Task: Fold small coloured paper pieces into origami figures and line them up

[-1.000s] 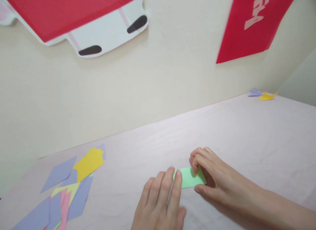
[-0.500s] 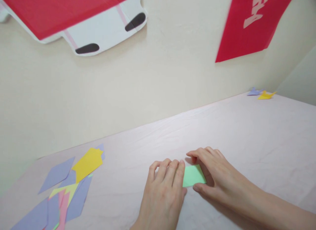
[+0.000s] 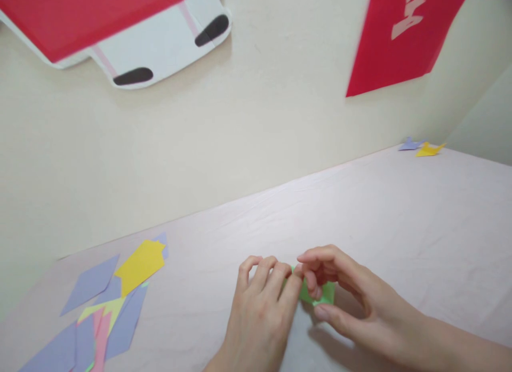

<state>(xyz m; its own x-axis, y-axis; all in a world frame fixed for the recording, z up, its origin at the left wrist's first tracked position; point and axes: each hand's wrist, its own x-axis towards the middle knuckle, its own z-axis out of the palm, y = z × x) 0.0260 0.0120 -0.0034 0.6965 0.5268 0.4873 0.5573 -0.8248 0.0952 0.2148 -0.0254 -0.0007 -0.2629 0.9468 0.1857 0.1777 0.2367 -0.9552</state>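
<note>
A green paper (image 3: pixel 328 293) is pinned to the table (image 3: pixel 400 217) by the left hand (image 3: pixel 260 313), its full grip hidden, and apparently pinched by the right hand (image 3: pixel 372 292), its folding seemingly unfinished, with two folded pieces (image 3: pixel 429 150) already made and flat sheets (image 3: pixel 92 281) apparently unused.

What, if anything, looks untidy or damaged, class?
The loose coloured sheets at the picture's left look untidy: many overlap at mixed angles instead of being squared up. I see nothing spilled or plainly torn. The green paper is partly hidden by the left hand and right hand, so its condition is hard to judge.
</note>
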